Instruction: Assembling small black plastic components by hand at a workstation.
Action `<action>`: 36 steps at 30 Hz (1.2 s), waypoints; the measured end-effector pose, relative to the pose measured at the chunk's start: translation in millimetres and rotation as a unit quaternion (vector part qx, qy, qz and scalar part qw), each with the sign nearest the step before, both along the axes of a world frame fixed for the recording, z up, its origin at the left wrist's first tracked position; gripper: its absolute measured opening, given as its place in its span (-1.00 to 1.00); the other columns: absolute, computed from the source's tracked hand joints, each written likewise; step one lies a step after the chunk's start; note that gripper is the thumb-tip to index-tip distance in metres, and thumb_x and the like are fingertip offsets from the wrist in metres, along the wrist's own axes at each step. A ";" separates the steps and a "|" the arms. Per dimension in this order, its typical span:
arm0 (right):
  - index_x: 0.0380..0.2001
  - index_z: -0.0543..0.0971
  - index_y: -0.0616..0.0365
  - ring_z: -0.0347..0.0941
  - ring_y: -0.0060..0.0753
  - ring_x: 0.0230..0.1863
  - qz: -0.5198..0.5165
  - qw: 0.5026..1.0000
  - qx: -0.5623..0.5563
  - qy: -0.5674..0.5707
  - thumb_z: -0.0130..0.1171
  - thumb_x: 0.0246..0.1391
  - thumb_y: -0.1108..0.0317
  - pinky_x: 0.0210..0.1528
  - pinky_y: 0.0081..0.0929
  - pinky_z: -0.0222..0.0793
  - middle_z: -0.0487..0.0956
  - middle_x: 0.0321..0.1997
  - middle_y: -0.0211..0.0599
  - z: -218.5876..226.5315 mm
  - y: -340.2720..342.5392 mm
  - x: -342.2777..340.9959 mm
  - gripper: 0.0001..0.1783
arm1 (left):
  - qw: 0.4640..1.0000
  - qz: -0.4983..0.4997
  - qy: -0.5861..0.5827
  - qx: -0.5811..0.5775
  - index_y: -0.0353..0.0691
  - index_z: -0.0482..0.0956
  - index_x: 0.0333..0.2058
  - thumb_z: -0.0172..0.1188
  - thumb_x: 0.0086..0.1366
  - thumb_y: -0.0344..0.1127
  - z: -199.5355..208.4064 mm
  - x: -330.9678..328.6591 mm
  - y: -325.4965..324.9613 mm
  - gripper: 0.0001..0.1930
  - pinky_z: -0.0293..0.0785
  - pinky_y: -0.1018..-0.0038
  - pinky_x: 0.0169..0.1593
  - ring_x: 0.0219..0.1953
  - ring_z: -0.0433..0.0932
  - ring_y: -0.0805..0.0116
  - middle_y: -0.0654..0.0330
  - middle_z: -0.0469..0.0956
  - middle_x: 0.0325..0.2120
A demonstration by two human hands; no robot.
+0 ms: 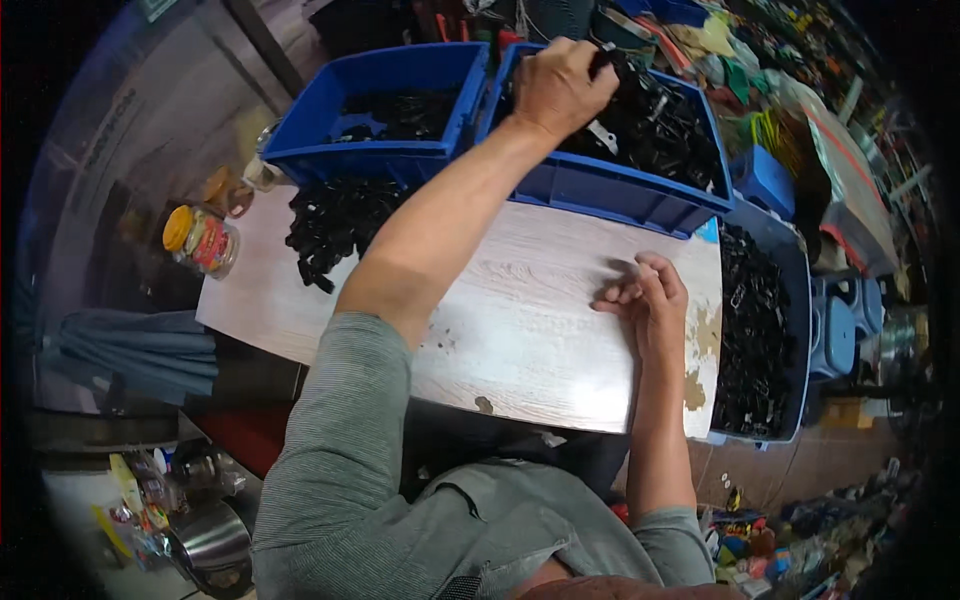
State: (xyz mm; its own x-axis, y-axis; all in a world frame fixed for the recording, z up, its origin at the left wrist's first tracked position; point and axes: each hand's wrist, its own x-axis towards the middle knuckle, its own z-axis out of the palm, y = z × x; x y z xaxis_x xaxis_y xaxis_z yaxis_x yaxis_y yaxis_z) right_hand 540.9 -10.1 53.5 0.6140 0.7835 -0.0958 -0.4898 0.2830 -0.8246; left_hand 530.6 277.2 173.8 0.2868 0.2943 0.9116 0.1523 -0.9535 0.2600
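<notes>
My left arm stretches across the table to the right-hand blue bin (620,192), which is heaped with small black parts (655,125). Over the bin's near left portion, my left hand (562,90) is closed, back of the hand up, with something dark beside its fingertips. Whatever lies within its grip is hidden. My right hand (652,295) rests on the right part of the pale wood-look table (520,320), fingers loosely curled and apart, with nothing visible in them. A second blue bin (350,155), to the left, holds fewer black parts (400,115).
Black parts lie in a pile (340,220) on the table's left. A yellow-lidded jar (205,242) stands near the left edge. Beyond the right edge sits a larger blue tub (797,330) full of black parts. Blue stools (832,335) stand farther right.
</notes>
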 end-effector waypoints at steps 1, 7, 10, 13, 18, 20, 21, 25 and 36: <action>0.07 0.46 0.21 0.61 -0.12 -0.40 -0.005 1.000 -0.003 0.003 0.13 0.36 0.29 -0.30 0.01 0.72 0.53 -0.55 -0.19 0.8 0.3 -0.9 -0.69 | 0.999 0.007 -0.015 0.036 -0.16 0.66 -0.44 0.26 0.19 -0.10 0.5 -2.9 2.5 -0.76 0.61 0.06 -0.33 -0.41 0.65 -0.09 0.00 0.64 -0.46; 0.02 0.49 0.25 0.60 -0.21 -0.46 -0.016 1.000 -0.014 0.015 0.19 0.30 0.36 -0.36 -0.15 0.71 0.51 -0.55 -0.25 6.4 2.1 -4.9 -0.70 | 0.992 -0.078 -0.100 -0.012 -0.25 0.63 -0.41 0.31 0.20 -0.20 -1.5 -32.1 -18.7 -0.79 0.56 0.18 -0.34 -0.40 0.64 -0.05 -0.01 0.62 -0.46; 0.02 0.49 0.24 0.61 -0.22 -0.46 -0.016 1.000 -0.016 0.008 0.20 0.30 0.35 -0.36 -0.16 0.71 0.51 -0.56 -0.26 3.8 1.1 -4.2 -0.70 | 0.990 -0.094 -0.100 -0.022 -0.27 0.64 -0.36 0.32 0.21 -0.26 -7.2 -56.7 -38.6 -0.82 0.56 0.26 -0.34 -0.41 0.64 0.00 0.02 0.63 -0.44; 0.05 0.49 0.20 0.61 -0.15 -0.37 0.003 1.000 -0.017 -0.013 0.12 0.35 0.31 -0.28 -0.04 0.74 0.54 -0.49 -0.16 -3.9 -1.2 1.3 -0.71 | 0.988 -0.106 -0.077 -0.078 -0.31 0.66 -0.23 0.33 0.20 -0.37 -22.9 -81.6 -69.3 -0.81 0.61 0.37 -0.29 -0.35 0.69 0.09 0.00 0.66 -0.34; 0.06 0.48 0.19 0.62 -0.16 -0.37 0.006 0.999 -0.026 -0.021 0.13 0.35 0.31 -0.28 -0.03 0.74 0.53 -0.52 -0.20 -1.0 -1.1 1.1 -0.70 | 0.980 -0.134 0.028 -0.146 -0.35 0.65 -0.22 0.35 0.16 -0.44 -76.4 -109.8 -98.3 -0.79 0.62 0.38 -0.24 -0.31 0.70 0.12 0.01 0.67 -0.27; 0.06 0.48 0.20 0.62 -0.16 -0.37 0.003 1.000 -0.024 -0.020 0.13 0.35 0.31 -0.28 -0.03 0.74 0.53 -0.53 -0.20 -0.9 -0.5 -0.9 -0.71 | 0.983 -0.121 0.058 -0.126 -0.34 0.66 -0.23 0.35 0.15 -0.43 -99.5 -109.2 -97.2 -0.79 0.62 0.33 -0.24 -0.32 0.68 0.08 0.02 0.67 -0.28; 0.06 0.48 0.20 0.62 -0.16 -0.37 0.001 1.000 -0.021 -0.019 0.12 0.35 0.32 -0.28 -0.04 0.74 0.53 -0.53 -0.21 -1.2 0.1 -1.7 -0.71 | 0.985 -0.109 0.088 -0.104 -0.33 0.66 -0.24 0.35 0.13 -0.42 -111.1 -108.8 -95.7 -0.79 0.62 0.28 -0.25 -0.33 0.67 0.04 0.04 0.67 -0.30; 0.05 0.47 0.21 0.62 -0.16 -0.37 -0.006 1.000 -0.028 -0.008 0.13 0.34 0.32 -0.29 -0.03 0.73 0.54 -0.53 -0.20 -1.9 -1.2 1.6 -0.70 | 0.977 -0.037 0.206 -0.031 -0.23 0.66 -0.15 0.29 0.10 -0.30 -130.8 -102.7 -99.0 -0.69 0.53 0.14 -0.05 -0.05 0.53 0.06 0.10 0.61 -0.12; 0.06 0.48 0.21 0.63 -0.17 -0.37 -0.003 1.000 -0.006 -0.014 0.14 0.34 0.30 -0.26 0.01 0.74 0.53 -0.53 -0.22 -4.9 1.9 2.5 -0.68 | 0.951 -0.111 0.258 -0.131 -0.16 0.56 0.13 0.33 0.08 -0.21 -139.7 -113.7 -118.3 -0.42 0.21 -0.04 0.35 0.29 0.23 -0.32 -0.11 0.39 0.22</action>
